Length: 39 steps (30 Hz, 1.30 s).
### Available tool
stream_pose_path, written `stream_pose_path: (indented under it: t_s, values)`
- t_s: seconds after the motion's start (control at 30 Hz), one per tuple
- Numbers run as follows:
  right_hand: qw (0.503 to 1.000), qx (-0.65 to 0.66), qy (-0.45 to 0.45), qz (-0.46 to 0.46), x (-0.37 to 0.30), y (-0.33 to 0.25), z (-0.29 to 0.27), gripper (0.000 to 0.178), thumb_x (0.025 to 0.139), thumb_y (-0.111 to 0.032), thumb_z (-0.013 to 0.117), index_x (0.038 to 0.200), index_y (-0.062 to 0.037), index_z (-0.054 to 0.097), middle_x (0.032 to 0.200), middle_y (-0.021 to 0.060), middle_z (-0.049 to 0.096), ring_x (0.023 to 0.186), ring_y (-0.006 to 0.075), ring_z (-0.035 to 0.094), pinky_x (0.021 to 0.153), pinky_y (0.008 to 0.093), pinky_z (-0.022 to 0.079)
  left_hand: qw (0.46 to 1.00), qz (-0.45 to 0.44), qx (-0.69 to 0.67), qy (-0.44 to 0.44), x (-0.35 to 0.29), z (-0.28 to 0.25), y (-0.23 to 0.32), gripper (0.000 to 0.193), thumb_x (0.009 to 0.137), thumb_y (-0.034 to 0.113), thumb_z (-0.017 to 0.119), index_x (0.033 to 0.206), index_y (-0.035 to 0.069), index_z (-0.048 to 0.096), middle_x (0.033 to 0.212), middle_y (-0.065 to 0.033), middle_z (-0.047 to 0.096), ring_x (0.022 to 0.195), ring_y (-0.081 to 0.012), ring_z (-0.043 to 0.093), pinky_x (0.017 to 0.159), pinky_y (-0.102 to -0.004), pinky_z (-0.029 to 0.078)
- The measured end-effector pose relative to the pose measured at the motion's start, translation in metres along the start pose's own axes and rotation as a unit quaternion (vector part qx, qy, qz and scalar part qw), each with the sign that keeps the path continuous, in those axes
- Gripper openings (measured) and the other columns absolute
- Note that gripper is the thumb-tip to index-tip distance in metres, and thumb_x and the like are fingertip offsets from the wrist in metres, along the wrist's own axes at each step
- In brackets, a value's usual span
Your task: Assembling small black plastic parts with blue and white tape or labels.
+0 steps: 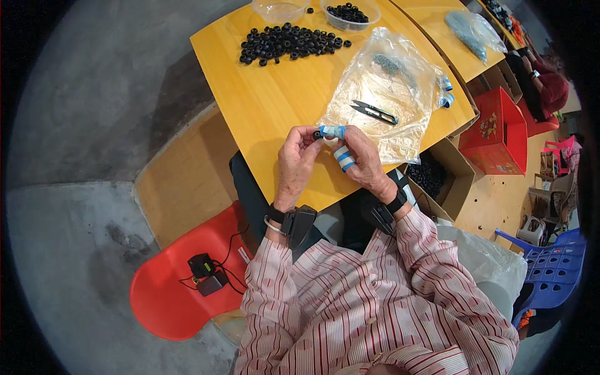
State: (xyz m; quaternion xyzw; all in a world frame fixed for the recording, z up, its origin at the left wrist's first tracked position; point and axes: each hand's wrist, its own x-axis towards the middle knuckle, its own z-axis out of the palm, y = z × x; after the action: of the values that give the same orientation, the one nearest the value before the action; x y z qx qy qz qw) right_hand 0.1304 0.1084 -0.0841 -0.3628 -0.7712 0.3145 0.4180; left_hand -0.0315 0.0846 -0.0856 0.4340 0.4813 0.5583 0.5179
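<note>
Over the near edge of the yellow table [281,103], my left hand [296,164] pinches a small black ring-shaped piece [317,134] between thumb and fingers. My right hand [370,164] meets it from the other side, its fingertips closed at the same piece. Blue and white tape [344,158] is wrapped round fingers of that hand. Just beyond lies a clear plastic bag [356,90] with small greyish bits inside, and black thread snips [375,112] rest on top of it. A loose pile of black ring pieces [284,44] spreads across the far left of the table.
At the far edge stand a clear bowl [273,11] and another bowl [356,26] holding black pieces. Cardboard boxes [461,178] and a red box [500,134] flank the table's right. A red chair [169,294] carries black devices. Another person [551,90] sits at far right.
</note>
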Motion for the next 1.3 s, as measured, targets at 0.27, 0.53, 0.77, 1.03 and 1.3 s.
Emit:
stream_pose_path:
  t_s: [0.27,0.53,0.77,1.03,1.3]
  values:
    - [0.999,-0.035,-0.021,-0.030,0.032,-0.020,-0.016,0.043,0.075,0.006,0.049,0.115,-0.0033,0.058,0.089,0.0086,0.060,0.075,0.0200,0.057,0.067,0.0294,0.047,1.000,-0.002,-0.010,0.013,0.000,-0.001,-0.005,0.017,0.087,0.002,0.060,0.103,-0.001,0.056,0.089,-0.0039,0.062,0.080,-0.0089,0.058,0.073,-0.0219,0.048]
    - [0.975,-0.168,-0.046,-0.139,0.163,0.027,0.008,0.042,0.076,0.002,0.056,0.117,-0.0074,0.054,0.095,0.0060,0.063,0.083,0.0242,0.060,0.071,0.0332,0.049,0.999,-0.019,-0.037,0.012,-0.004,0.001,0.003,0.018,0.086,0.001,0.061,0.103,-0.001,0.056,0.089,-0.0026,0.060,0.081,-0.0083,0.055,0.075,-0.0210,0.046]
    - [0.967,-0.191,-0.063,-0.159,0.202,0.060,0.046,0.040,0.073,0.003,0.057,0.112,-0.0042,0.052,0.096,0.0077,0.063,0.088,0.0268,0.060,0.077,0.0354,0.051,0.999,0.017,-0.034,0.017,0.000,0.003,-0.014,0.018,0.085,0.004,0.063,0.101,0.000,0.056,0.084,-0.0049,0.062,0.073,-0.0101,0.058,0.068,-0.0233,0.049]
    - [0.945,-0.242,-0.079,-0.204,0.196,0.071,0.050,0.039,0.074,0.004,0.056,0.112,-0.0037,0.054,0.096,0.0095,0.062,0.092,0.0280,0.060,0.079,0.0358,0.050,1.000,-0.003,-0.014,0.006,-0.001,0.005,-0.006,0.017,0.085,0.001,0.062,0.101,0.000,0.055,0.087,-0.0036,0.061,0.078,-0.0092,0.057,0.073,-0.0223,0.047]
    - [0.978,0.150,-0.089,0.114,0.126,-0.002,-0.001,0.027,0.086,-0.006,0.057,0.112,-0.0003,0.056,0.095,0.0064,0.063,0.087,0.0160,0.061,0.078,0.0266,0.048,0.998,-0.003,-0.068,0.018,-0.003,0.002,-0.002,0.016,0.086,0.002,0.062,0.100,0.000,0.056,0.085,-0.0014,0.058,0.076,-0.0072,0.055,0.070,-0.0210,0.046]
